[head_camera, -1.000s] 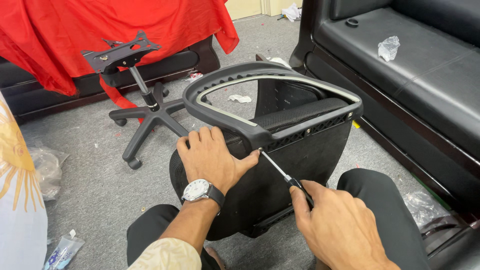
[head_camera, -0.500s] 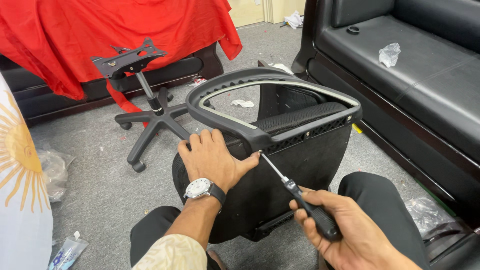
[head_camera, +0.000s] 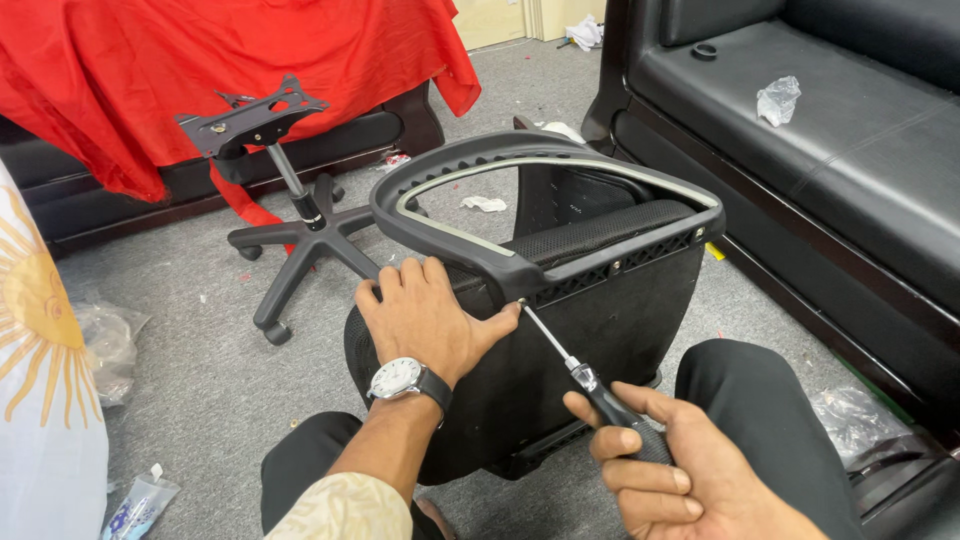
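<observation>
A black office chair backrest (head_camera: 600, 300) with a curved plastic frame (head_camera: 450, 180) stands between my knees. My left hand (head_camera: 425, 320), with a wristwatch on the wrist, presses flat on the frame's lower left corner and steadies it. My right hand (head_camera: 665, 470) grips the black handle of a screwdriver (head_camera: 575, 370). Its metal shaft slants up and left, with the tip at the frame's corner beside my left thumb.
A black wheeled chair base (head_camera: 290, 230) with gas post and mounting plate stands on the grey carpet at the left. Red cloth (head_camera: 230, 70) drapes a low bench behind it. A black couch (head_camera: 830, 150) runs along the right. Plastic wrappers (head_camera: 140, 500) lie near my left knee.
My right hand has drawn back along the screwdriver and regripped its handle lower down. My left hand stays on the frame. The view has shifted slightly.
</observation>
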